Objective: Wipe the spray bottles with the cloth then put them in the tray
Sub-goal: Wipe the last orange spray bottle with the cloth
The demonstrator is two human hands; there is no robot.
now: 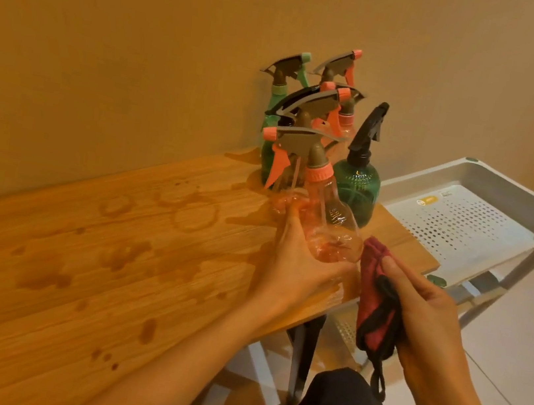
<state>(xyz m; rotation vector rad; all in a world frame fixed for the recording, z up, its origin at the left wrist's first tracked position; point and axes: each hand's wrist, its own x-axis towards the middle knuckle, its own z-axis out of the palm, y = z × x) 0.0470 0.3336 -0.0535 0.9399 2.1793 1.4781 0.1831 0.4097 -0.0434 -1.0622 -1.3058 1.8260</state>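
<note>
The clear pink plastic spray bottle (pixel 324 225) is held tilted above the wet wooden table (pixel 76 260), gripped at its base by the left hand (pixel 297 269). The right hand (pixel 428 316) pinches the bunched dark-red cloth (pixel 376 298) just beside it. Wiping appears barely begun. The white perforated plastic tray (pixel 503 189) holds no bottles; the remaining cluster of spray bottles (pixel 322 124) awaits cleaning.

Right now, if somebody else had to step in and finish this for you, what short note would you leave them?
Left hand grips the clear pink spray bottle, tilted over the wet wooden table. Right hand holds the red cloth bunched beside the bottle's base. Other spray bottles stand grouped by the wall. The white tray to the right holds no bottles. Done: none placed. Left: wipe this bottle, tray it, then the rest.
</note>
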